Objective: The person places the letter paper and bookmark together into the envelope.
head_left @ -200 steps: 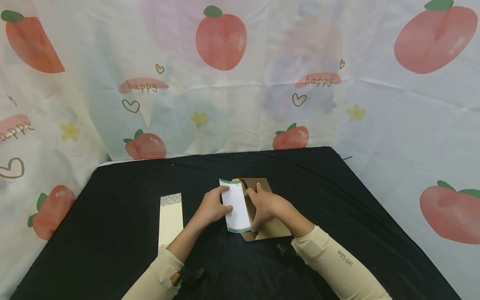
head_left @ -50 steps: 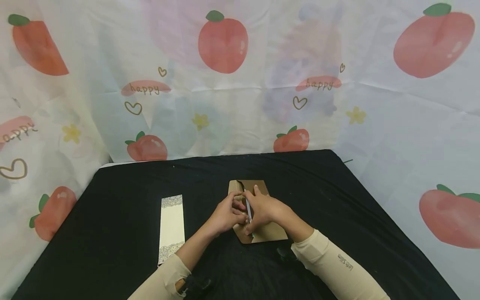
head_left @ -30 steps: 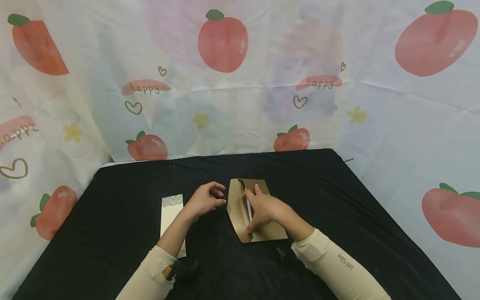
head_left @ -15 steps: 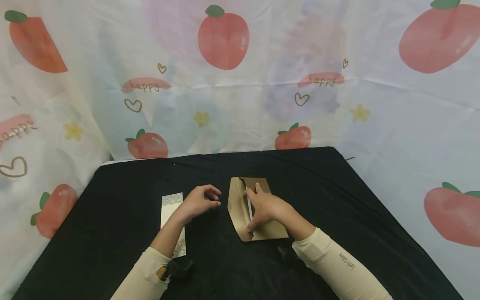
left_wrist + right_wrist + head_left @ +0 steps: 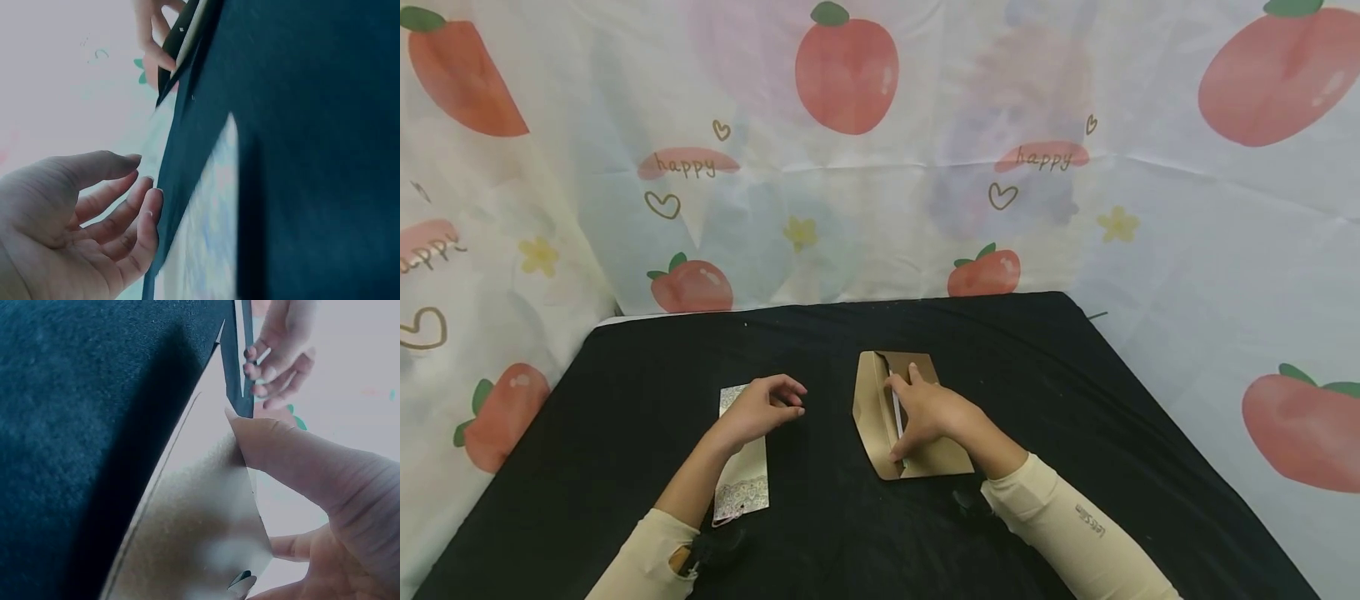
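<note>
A brown kraft envelope (image 5: pixel 871 417) lies on the black cloth with its flap turned to the left. The white edge of a card (image 5: pixel 898 415) shows in its mouth. My right hand (image 5: pixel 934 414) grips the envelope along the mouth, thumb near the front end and fingers toward the far end; the right wrist view has the thumb at the brown paper's (image 5: pixel 181 506) edge. My left hand (image 5: pixel 762 408), fingers loosely bent and holding nothing, hovers over a long cream card (image 5: pixel 747 467) with lacy bands at its ends. The hand hides part of that card.
Black cloth (image 5: pixel 640 417) covers the table. A white curtain (image 5: pixel 880 225) printed with peaches hangs behind it and along both sides. Dark wrist cameras sit under both sleeves, the left one (image 5: pixel 718 550) close to the cream card's front end.
Earlier my left hand held the white card, which then went into the envelope. The left hand has since let go and moved left over the cream card. My right hand stays at the envelope.
</note>
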Demonstrator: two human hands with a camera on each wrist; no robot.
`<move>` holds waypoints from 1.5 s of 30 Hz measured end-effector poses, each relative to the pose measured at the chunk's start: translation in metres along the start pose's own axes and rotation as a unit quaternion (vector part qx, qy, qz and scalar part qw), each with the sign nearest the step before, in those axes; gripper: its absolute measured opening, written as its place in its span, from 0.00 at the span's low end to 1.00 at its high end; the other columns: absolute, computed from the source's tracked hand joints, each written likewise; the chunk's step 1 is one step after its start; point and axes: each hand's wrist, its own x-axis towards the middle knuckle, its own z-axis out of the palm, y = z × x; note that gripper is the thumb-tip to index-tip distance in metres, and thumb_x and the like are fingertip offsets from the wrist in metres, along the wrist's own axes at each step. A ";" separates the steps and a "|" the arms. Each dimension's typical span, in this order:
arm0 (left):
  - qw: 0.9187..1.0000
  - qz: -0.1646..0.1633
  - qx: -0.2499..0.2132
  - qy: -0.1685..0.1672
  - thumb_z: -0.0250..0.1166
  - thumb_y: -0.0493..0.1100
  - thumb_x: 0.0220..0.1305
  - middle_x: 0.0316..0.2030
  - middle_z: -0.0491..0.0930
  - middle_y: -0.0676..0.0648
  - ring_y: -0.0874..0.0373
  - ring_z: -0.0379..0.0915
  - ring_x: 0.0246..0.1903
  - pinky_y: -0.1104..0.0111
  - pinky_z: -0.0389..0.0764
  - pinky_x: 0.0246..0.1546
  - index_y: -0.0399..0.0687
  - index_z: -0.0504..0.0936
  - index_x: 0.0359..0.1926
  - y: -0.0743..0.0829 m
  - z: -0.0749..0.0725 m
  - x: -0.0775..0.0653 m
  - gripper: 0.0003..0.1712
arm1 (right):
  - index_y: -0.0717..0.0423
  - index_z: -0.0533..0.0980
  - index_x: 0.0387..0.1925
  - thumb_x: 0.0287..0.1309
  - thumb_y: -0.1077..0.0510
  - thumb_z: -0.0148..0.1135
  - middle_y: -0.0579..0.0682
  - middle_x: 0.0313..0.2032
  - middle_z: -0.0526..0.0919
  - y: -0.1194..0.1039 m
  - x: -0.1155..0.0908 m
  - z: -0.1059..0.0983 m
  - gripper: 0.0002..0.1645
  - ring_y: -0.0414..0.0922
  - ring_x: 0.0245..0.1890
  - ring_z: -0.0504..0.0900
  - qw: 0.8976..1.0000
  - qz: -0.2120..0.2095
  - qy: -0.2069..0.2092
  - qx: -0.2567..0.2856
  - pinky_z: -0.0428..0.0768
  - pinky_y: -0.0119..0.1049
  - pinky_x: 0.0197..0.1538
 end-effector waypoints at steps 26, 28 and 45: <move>0.996 -0.046 0.058 0.045 0.71 0.34 0.64 0.41 0.82 0.44 0.49 0.80 0.38 0.61 0.80 0.35 0.37 0.83 0.52 -0.026 -0.041 -0.041 0.16 | 0.50 0.58 0.78 0.39 0.40 0.87 0.71 0.78 0.42 -0.001 -0.001 0.001 0.69 0.75 0.70 0.60 1.000 -0.001 -0.002 0.004 0.75 0.62 0.58; 0.995 -0.050 0.066 0.049 0.72 0.34 0.63 0.40 0.82 0.44 0.50 0.80 0.38 0.62 0.80 0.34 0.36 0.83 0.52 -0.025 -0.041 -0.043 0.17 | 0.49 0.58 0.78 0.39 0.40 0.87 0.71 0.78 0.42 0.000 -0.001 0.001 0.69 0.75 0.70 0.60 1.000 -0.002 -0.003 0.005 0.75 0.62 0.58; 0.972 -0.123 0.171 0.100 0.78 0.42 0.57 0.48 0.73 0.31 0.39 0.73 0.44 0.49 0.77 0.41 0.30 0.75 0.57 -0.013 -0.033 -0.044 0.33 | 0.49 0.57 0.78 0.40 0.40 0.87 0.70 0.79 0.42 0.000 -0.002 -0.001 0.69 0.74 0.70 0.60 1.000 -0.004 -0.008 0.003 0.77 0.61 0.56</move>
